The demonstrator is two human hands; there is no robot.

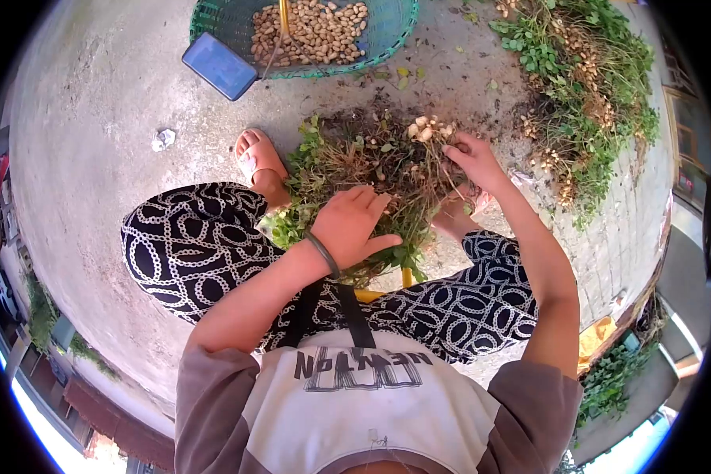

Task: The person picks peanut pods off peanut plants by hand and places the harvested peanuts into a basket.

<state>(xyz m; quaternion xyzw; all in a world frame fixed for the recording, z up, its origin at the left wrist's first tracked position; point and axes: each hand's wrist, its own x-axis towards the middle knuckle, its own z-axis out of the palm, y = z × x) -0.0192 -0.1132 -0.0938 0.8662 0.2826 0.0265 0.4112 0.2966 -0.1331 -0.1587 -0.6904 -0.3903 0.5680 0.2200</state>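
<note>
Between my feet lies a heap of pulled peanut plants [340, 162] with green leaves and dry stems. My left hand [355, 225] rests over the near side of the heap, palm down, thumb and fingers apart. On the heap's right side my right hand [478, 163] has its fingers closed on a peanut stem. A cluster of pale peanuts [429, 129] sits just left of those fingertips, at the top of the heap. Some stems under my left hand are hidden.
A green basket [407, 28] holding many loose peanuts [316, 31] stands at the top, with a phone [220, 66] at its left rim. More peanut plants [600, 103] lie at the upper right. Crumpled paper [163, 140] is on the concrete floor at left.
</note>
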